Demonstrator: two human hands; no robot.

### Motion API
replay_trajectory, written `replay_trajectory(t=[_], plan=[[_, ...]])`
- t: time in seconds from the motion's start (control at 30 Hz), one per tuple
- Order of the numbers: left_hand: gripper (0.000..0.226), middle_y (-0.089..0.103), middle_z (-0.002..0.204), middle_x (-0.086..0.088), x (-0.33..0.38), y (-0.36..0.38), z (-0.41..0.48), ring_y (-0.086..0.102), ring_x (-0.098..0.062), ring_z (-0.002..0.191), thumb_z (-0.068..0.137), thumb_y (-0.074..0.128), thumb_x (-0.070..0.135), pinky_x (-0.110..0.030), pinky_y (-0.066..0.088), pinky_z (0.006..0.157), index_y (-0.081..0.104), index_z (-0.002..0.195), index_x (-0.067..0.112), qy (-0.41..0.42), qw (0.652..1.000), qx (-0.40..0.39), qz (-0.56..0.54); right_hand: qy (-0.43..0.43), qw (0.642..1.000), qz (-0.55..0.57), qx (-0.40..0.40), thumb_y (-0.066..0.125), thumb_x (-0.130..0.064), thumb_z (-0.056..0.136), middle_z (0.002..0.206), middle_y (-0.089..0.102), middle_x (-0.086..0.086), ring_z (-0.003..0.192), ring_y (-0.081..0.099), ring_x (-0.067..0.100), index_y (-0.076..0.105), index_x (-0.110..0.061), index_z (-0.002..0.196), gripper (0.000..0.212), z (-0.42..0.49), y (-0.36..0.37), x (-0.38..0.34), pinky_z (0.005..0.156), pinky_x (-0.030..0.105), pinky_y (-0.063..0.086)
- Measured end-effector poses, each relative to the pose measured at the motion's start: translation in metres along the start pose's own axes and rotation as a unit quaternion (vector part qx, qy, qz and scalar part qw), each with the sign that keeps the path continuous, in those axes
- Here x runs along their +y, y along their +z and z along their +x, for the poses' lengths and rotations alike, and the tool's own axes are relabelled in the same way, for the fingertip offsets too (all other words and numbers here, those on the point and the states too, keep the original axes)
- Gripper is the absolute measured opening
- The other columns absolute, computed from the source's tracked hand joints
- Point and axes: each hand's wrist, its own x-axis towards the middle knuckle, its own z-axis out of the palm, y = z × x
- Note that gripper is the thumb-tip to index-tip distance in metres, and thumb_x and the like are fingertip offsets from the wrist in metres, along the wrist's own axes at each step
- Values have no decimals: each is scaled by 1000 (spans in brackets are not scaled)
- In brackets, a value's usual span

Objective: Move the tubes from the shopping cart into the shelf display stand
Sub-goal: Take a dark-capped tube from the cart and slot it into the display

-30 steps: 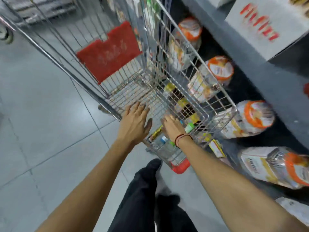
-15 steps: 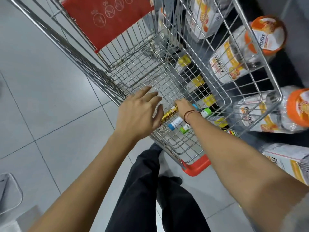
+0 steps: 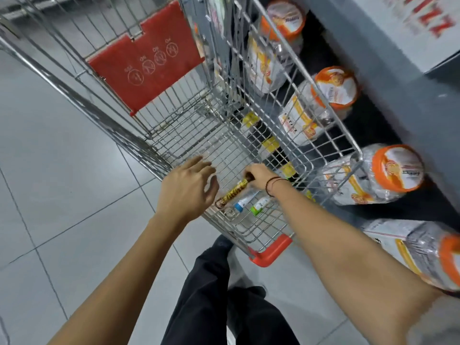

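Inside the wire shopping cart [image 3: 249,227], my right hand [image 3: 260,179] is closed around one end of a long yellow-and-brown tube [image 3: 232,194], lifting it off the basket floor. Two more tubes lie on the cart floor beneath it: a white one with a blue cap [image 3: 242,202] and a white one with a green cap [image 3: 260,206]. My left hand [image 3: 186,191] hovers beside the gold tube with fingers spread, holding nothing. The shelf [image 3: 398,78] is at the right.
Large plastic jars with orange lids [image 3: 373,175] lie on the dark lower shelf right of the cart. A red child-seat flap [image 3: 146,63] stands at the cart's far end, a red corner bumper [image 3: 272,250] nearest me. Grey tiled floor at left; my dark trousers below.
My right hand has closed on the gold tube and raised it from the cart floor. My left hand shifted slightly, still spread. The view swung a little.
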Motion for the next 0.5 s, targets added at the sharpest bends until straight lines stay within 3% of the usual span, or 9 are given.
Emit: replay_trajectory(t=[0.17,0.27,0.37,0.5], plan=[[29,71,99,-13,1,-5,1,61,-32,102,82,51,23,-44,54,72,69,92,4,-5,1000,-25,-10,-7,992,68,105,52,10,88,120,55,15,109,56,28,61,-2,114,30,-56,-33,-13,100,35,44],[21,70,95,-18,4,-8,7,61,-36,95,78,58,14,-47,55,71,68,89,-1,16,999,-40,-25,-17,981,106,160,45,13,88,111,54,18,93,58,26,63,-1,112,33,-98,-57,-17,85,29,51],[19,69,96,-22,21,-13,19,62,-38,93,72,70,3,-48,54,70,69,90,-3,37,998,-35,-23,-12,971,112,213,46,9,87,122,50,20,110,50,33,60,-4,116,35,-145,-81,-12,92,35,42],[29,67,104,-24,67,-27,51,60,-40,99,71,75,1,-51,50,80,67,98,-4,92,995,-13,-36,6,943,138,302,52,5,84,118,51,14,108,53,29,64,-6,107,28,-218,-106,2,92,31,43]])
